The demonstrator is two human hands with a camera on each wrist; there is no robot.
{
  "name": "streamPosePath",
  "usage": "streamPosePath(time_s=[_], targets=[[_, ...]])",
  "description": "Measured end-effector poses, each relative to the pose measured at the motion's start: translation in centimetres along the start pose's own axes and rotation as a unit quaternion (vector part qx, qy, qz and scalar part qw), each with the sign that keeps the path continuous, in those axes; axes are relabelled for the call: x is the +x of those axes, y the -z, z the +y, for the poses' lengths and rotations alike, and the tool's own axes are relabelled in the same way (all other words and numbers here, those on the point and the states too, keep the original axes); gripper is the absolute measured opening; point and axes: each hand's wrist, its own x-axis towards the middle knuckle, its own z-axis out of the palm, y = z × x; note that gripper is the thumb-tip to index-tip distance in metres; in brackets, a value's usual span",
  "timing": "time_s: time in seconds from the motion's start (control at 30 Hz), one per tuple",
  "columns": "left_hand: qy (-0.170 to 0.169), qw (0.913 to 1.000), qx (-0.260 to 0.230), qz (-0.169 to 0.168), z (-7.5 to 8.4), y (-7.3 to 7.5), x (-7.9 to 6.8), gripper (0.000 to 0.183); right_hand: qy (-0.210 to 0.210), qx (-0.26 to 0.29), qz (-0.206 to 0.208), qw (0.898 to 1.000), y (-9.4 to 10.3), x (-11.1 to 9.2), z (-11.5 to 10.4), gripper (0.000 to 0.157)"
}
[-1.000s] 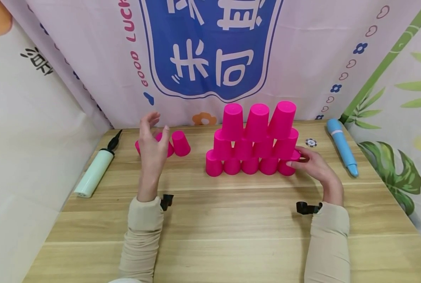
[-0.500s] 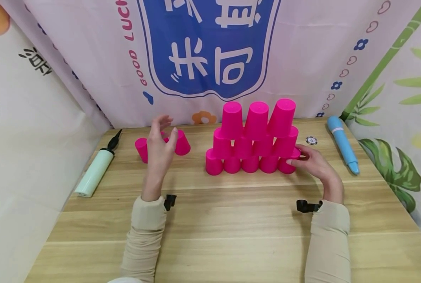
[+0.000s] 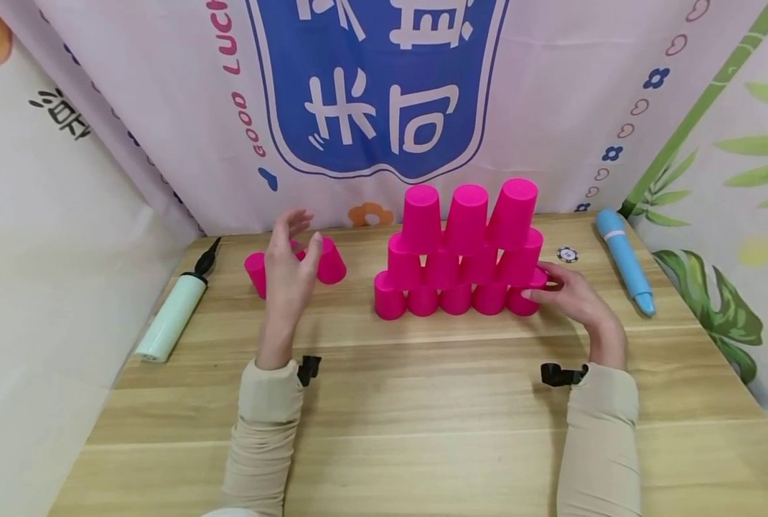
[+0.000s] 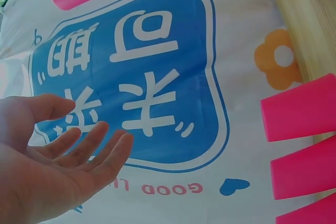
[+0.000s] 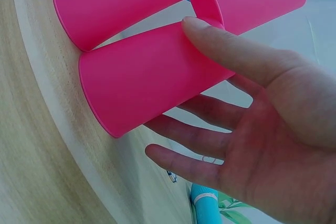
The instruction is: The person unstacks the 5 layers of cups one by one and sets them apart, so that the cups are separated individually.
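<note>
A printed cloth (image 3: 565, 122) rises behind the wood-grained counter (image 3: 455, 416). On the counter, right of its middle, stands a pink cup stack (image 3: 442, 271) in three tiers: five cups below, four in the middle, three on top. Every cup is inverted, its narrower closed base pointing up and its wider mouth down, so the long axes run vertically. The person's right hand (image 3: 574, 298) holds the end cup (image 5: 152, 72) of the bottom row, thumb along the near side, fingers round the far side. The left hand (image 3: 289, 276) is free, its fingers loosely bent and grasping nothing, in front of the loose cups. A pale green pump (image 3: 174, 316) lies at the left, its long axis slanting and its black nozzle pointing toward the cloth. At the right lies a blue stick (image 3: 626, 262), thick end toward the cloth, narrow tip toward the person. Three loose cups stand inverted left of the stack: a left cup (image 3: 255, 273), a right cup (image 3: 331, 262), and one between them mostly hidden by the hand. A small round chip (image 3: 568, 255) lies flat between stack and stick.
</note>
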Motion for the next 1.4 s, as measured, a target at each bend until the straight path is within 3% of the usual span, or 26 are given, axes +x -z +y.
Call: streamPosePath(time_s=[0.17, 0.4, 0.77, 1.2, 1.4], targets=[[-0.020, 0.9996, -0.019, -0.001, 0.6, -0.8, -0.1, 0.041, 0.003, -0.005, 0.000, 1.000, 0.1, 0.0, -0.1, 0.080], [-0.058, 0.9969, -0.044, -0.029, 1.9, -4.0, -0.6, 0.052, 0.005, -0.005, 0.001, 1.000, -0.2, -0.1, 0.0, 0.080], [-0.043, 0.9916, -0.091, -0.081, 3.8, -9.0, -0.4, 0.071, 0.009, -0.005, 0.002, 1.000, -0.3, -0.6, -0.1, 0.078], [-0.007, 0.9911, -0.079, -0.106, 4.1, -10.0, -0.6, 0.074, 0.004, -0.031, -0.008, 0.999, -0.8, -1.2, -0.3, 0.082], [0.006, 0.9923, -0.077, -0.097, 4.2, -10.2, -0.5, 0.072, 0.009, -0.028, -0.005, 1.000, -1.0, -1.0, -0.3, 0.080]])
